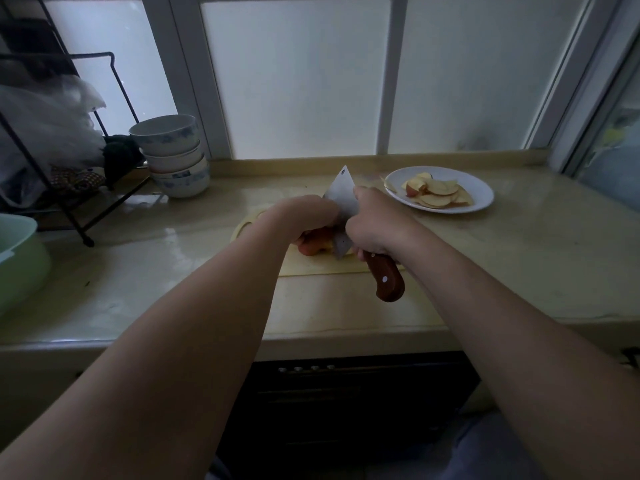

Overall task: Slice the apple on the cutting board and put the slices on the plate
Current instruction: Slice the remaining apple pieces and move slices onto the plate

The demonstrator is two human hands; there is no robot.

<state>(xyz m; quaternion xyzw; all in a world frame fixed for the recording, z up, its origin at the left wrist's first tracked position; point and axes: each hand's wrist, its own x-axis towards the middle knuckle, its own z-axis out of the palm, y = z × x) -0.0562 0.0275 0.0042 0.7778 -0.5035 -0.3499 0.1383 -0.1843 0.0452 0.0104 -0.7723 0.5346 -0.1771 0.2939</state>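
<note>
A red apple piece [313, 244] lies on the pale yellow cutting board [311, 266] at the middle of the counter. My left hand [308, 216] curls over it from above and holds it down. My right hand [375, 225] grips the brown wooden handle [386, 280] of a cleaver. The cleaver's steel blade [341, 202] stands edge-down against the apple's right side, between my two hands. A white plate [479, 192] at the back right carries several apple slices [434, 194]. Most of the apple is hidden under my left hand.
Three stacked bowls [173, 155] stand at the back left beside a black wire rack [86, 133] holding plastic bags. A pale green basin [17, 261] sits at the left edge. Frosted windows rise behind the counter [519, 258], whose front edge overhangs a dark cabinet.
</note>
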